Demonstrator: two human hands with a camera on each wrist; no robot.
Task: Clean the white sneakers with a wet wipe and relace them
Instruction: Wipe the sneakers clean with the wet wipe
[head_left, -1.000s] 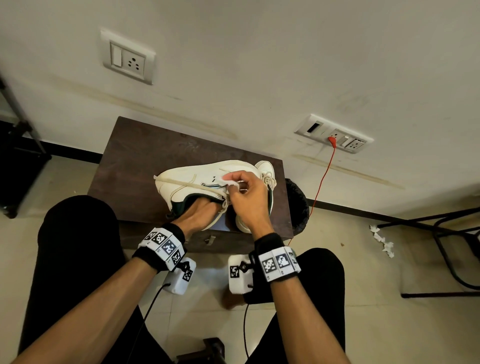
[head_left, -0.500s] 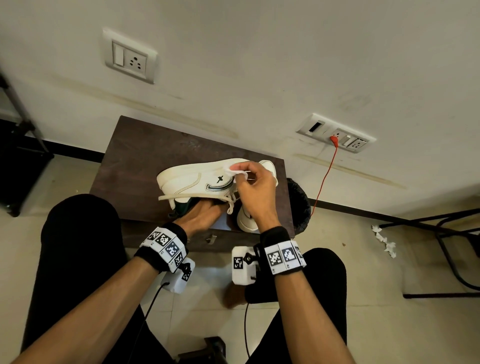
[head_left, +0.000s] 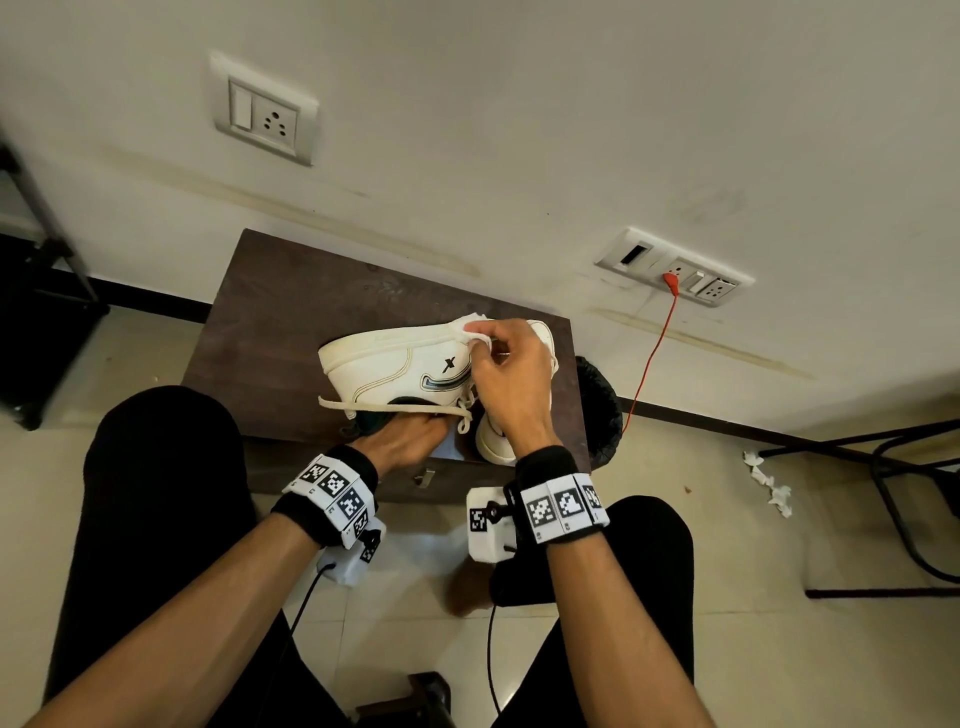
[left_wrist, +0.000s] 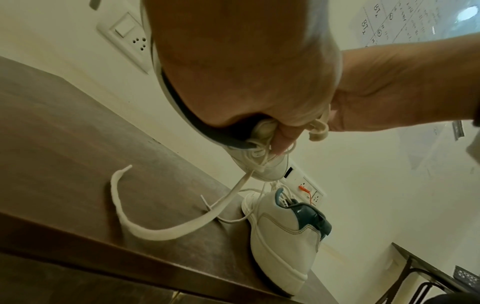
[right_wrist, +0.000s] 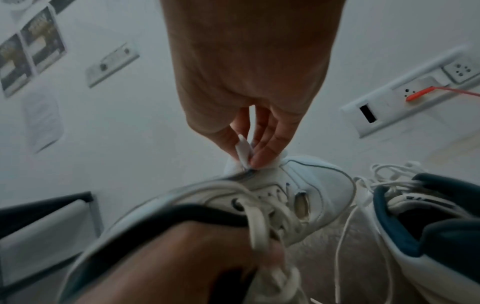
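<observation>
Head view, left hand (head_left: 410, 441) inside held sneaker (head_left: 395, 364), right hand (head_left: 511, 374) pinching wet wipe (head_left: 475, 330) on it

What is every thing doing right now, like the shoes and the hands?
left hand: tucked inside the held sneaker.
held sneaker: lifted, on its side.
loose lace: hanging onto the table.
right hand: pinching the wipe against the sole.
second sneaker: standing on the table.
orange plug: plugged in.

The right hand (right_wrist: 249, 86) pinches a white wipe (right_wrist: 242, 151) against the held sneaker (right_wrist: 306, 185); a second sneaker (right_wrist: 415, 236) lies at four o'clock.
</observation>
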